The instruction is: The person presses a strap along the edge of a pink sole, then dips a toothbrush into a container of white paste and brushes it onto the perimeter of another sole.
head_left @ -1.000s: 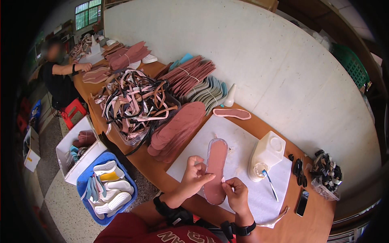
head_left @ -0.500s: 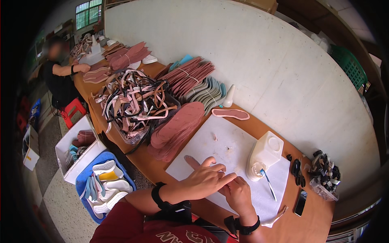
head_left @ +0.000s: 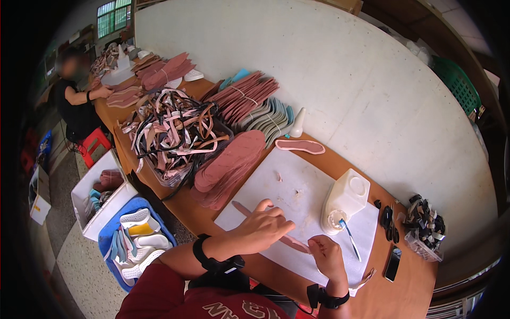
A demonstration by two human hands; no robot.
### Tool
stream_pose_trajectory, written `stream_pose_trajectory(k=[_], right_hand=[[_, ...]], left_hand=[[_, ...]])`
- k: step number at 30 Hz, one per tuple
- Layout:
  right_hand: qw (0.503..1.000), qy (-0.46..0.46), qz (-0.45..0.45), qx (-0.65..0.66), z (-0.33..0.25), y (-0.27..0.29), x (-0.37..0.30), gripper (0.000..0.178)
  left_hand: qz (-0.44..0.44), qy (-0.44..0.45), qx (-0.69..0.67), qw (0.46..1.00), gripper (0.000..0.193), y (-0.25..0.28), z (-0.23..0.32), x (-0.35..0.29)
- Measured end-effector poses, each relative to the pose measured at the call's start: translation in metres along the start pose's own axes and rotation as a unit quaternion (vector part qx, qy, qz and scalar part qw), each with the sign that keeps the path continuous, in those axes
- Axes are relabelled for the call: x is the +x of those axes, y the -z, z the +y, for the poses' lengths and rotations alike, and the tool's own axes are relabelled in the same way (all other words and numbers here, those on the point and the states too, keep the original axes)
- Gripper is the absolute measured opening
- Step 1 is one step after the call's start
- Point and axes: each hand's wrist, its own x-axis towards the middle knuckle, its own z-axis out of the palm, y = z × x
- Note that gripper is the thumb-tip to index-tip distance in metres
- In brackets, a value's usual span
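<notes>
A long pink insole (head_left: 294,244) lies on the white board (head_left: 249,183), its middle hidden beneath my left hand (head_left: 263,229). That hand is closed, fingers curled over the insole; whatever is in its fingertips is hidden. My right hand (head_left: 328,257) is beside the insole's right end, thumb and fingers pinched together. I cannot make out what they pinch. Just beyond stands a white plastic bottle (head_left: 348,194) with a cut opening holding pale paste, and a blue-and-white brush (head_left: 350,240) leans out of it.
At left are a heap of fabric strips (head_left: 175,133), stacked pink insoles (head_left: 228,165) and grey insole bundles (head_left: 271,119). Another insole (head_left: 300,146) lies near the wall. A phone (head_left: 393,263), scissors (head_left: 392,233) and a scrap tub (head_left: 423,250) sit at right. A co-worker (head_left: 74,103) sits far left.
My hands have moved apart: the left slightly up and left, the right down and right. More of the pink insole shows between them. The view has shifted slightly.
</notes>
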Motion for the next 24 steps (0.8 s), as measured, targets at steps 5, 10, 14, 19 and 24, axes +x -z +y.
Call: stream_pose_trajectory(k=[5,10,14,19,24], right_hand=[[0.999,-0.029,0.012,-0.006,0.005,-0.005,-0.005,0.013],[0.995,-0.074,-0.027,0.054,0.017,-0.008,-0.007,0.015],[0.992,-0.072,-0.030,0.100,0.023,-0.012,-0.009,0.013],[0.985,-0.112,-0.060,0.119,0.026,-0.013,-0.008,0.009],[0.970,-0.124,-0.079,0.192,0.017,-0.007,-0.006,0.009]], left_hand=[[-0.032,-0.027,0.056,0.998,0.015,-0.007,-0.005,-0.006],[-0.007,-0.035,0.059,0.998,0.008,-0.008,-0.007,-0.006],[-0.029,-0.026,0.069,0.997,0.013,-0.007,-0.008,-0.007],[-0.033,-0.024,0.076,0.996,0.013,-0.007,-0.010,-0.008],[0.017,-0.041,0.062,0.997,0.002,-0.008,-0.011,-0.007]])
